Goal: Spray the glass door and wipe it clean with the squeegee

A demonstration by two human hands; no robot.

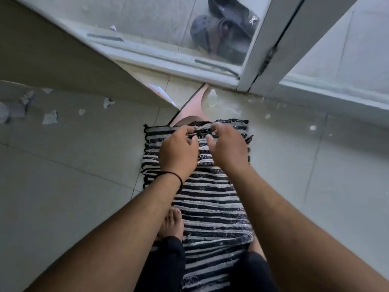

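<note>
Both my hands hold up a black-and-white striped cloth (212,199) by its top edge, above the floor. My left hand (177,151) pinches the edge at the left of its middle. My right hand (228,147) grips the same edge just to the right, fingers curled into the fabric. Behind the cloth a pink squeegee (192,108) lies on the tiles near the door frame, partly hidden by the cloth. The glass door (147,24) runs across the top, its pane dusty. No spray bottle is in view.
Dark clogs (221,34) sit beyond the glass. A second glass panel (347,51) stands at the right, hinged at the white frame (263,60). Paper scraps (49,118) litter the tiles at the left beside a beige wall (52,55). My bare foot (171,224) stands below the cloth.
</note>
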